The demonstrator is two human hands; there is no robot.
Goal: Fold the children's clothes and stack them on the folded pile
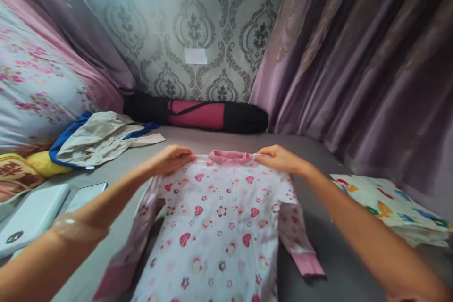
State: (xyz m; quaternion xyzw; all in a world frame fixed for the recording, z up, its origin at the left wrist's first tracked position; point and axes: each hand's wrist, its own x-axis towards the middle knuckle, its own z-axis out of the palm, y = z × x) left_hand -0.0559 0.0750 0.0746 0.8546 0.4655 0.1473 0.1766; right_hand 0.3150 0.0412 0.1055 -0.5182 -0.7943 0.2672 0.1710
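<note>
A small white long-sleeved top (215, 226) with red hearts, a pink collar and pink cuffs is spread over the grey surface (325, 240) in front of me. My left hand (171, 158) pinches its left shoulder beside the collar, fingers closed on the cloth. At the other shoulder my right hand (279, 156) grips the fabric the same way. Both sleeves hang out to the sides.
A folded colourful cloth (392, 207) lies at right. At left are a phone (86, 195), a white flat device (30, 217), a crumpled beige and blue garment (102, 137) and floral bedding (35, 85). A black and pink rolled bag (198, 114) lies by the wall; curtains (371, 66) hang at right.
</note>
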